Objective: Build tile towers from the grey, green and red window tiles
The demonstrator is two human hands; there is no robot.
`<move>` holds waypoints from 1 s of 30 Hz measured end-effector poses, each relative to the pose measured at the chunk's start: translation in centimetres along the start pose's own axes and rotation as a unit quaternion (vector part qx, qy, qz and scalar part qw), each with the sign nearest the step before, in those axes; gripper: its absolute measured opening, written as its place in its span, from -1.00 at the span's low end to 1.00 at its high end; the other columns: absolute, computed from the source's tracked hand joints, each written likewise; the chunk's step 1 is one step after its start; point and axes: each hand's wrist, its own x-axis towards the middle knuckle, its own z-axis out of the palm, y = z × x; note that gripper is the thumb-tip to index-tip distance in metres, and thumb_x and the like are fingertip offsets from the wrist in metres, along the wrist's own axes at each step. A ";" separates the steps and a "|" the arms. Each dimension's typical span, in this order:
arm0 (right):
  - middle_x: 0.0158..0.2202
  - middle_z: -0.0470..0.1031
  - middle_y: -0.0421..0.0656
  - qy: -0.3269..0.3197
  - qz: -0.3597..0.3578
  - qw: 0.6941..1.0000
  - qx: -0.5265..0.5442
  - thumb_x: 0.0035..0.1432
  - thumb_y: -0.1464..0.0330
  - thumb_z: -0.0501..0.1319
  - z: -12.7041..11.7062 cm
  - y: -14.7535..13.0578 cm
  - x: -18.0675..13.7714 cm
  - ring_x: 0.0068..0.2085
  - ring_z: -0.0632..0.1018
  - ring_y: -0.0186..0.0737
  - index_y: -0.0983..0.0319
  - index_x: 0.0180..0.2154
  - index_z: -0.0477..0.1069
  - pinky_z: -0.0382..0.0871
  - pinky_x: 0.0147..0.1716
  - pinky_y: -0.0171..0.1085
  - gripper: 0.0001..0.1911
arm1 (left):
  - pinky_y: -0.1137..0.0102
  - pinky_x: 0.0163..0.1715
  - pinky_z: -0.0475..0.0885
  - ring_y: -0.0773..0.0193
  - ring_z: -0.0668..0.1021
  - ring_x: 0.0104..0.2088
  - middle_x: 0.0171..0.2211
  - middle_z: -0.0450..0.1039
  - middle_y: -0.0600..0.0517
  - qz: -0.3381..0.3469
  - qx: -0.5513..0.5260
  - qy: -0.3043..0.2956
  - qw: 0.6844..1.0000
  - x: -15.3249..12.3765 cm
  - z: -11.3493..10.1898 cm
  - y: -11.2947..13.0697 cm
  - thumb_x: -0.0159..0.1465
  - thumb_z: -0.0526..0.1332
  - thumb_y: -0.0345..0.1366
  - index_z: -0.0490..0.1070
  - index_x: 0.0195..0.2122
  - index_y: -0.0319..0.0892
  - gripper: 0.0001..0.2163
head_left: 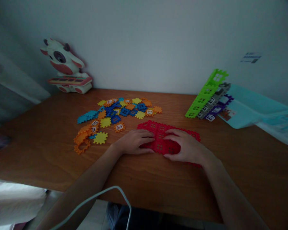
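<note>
A flat red panel (158, 131) of joined waffle-block tiles lies on the wooden table (144, 179). My left hand (134, 141) rests on the panel's left edge, fingers curled down onto the tiles. My right hand (183, 145) lies over the panel's right part, fingers bent and pressing on it, thumb at the near edge. Both hands touch the red panel and nearly meet at its middle. Part of the panel is hidden under my hands.
A pile of loose blue, yellow and orange tiles (115, 116) lies left of the panel. Green, grey and purple tile strips (207, 95) lean on a light blue box (252, 108) at the right. A cow-shaped toy (66, 68) stands at the back left. A white cable (98, 195) hangs in front.
</note>
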 end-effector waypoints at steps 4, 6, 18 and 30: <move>0.22 0.44 0.04 0.005 0.001 1.000 0.002 -0.03 0.01 0.42 0.0 0.0 -0.1 0.20 0.47 0.16 0.17 0.06 0.56 0.33 0.22 0.09 -0.36 | 0.16 0.10 0.51 0.03 0.58 0.09 0.04 0.58 -0.16 0.021 0.011 0.009 1.000 0.0 0.3 -0.2 0.43 0.16 -0.07 0.52 0.05 -0.25 -0.63; 0.22 0.44 0.05 0.002 0.000 1.000 -0.006 -0.05 -0.01 0.43 0.0 0.0 -0.1 0.19 0.47 0.18 0.17 0.07 0.55 0.34 0.22 0.10 -0.32 | 0.16 0.10 0.51 0.04 0.59 0.09 0.04 0.58 -0.15 0.023 0.013 0.012 1.000 0.0 0.4 -0.2 0.45 0.14 -0.11 0.52 0.05 -0.24 -0.65; 0.22 0.47 0.04 0.000 0.013 1.000 -0.008 0.08 0.12 0.34 -0.3 -0.6 0.0 0.17 0.53 0.14 0.20 0.07 0.56 0.39 0.19 0.08 -0.46 | 0.18 0.04 0.53 0.06 0.62 0.00 0.01 0.58 -0.15 -0.038 -0.012 0.024 0.999 -0.9 -0.3 -1.6 0.30 0.30 0.00 0.51 0.08 -0.18 -0.57; 0.16 0.52 0.01 0.007 -0.008 1.000 -0.024 0.16 0.18 0.29 -0.5 -1.0 0.0 0.12 0.56 0.08 0.21 0.04 0.58 0.43 0.16 0.01 -0.56 | 0.25 -0.04 0.54 0.16 0.64 -0.11 -0.13 0.65 -0.05 -0.026 -0.046 0.043 0.998 -1.4 0.4 -2.9 0.40 0.20 -0.28 0.58 -0.03 -0.12 -0.80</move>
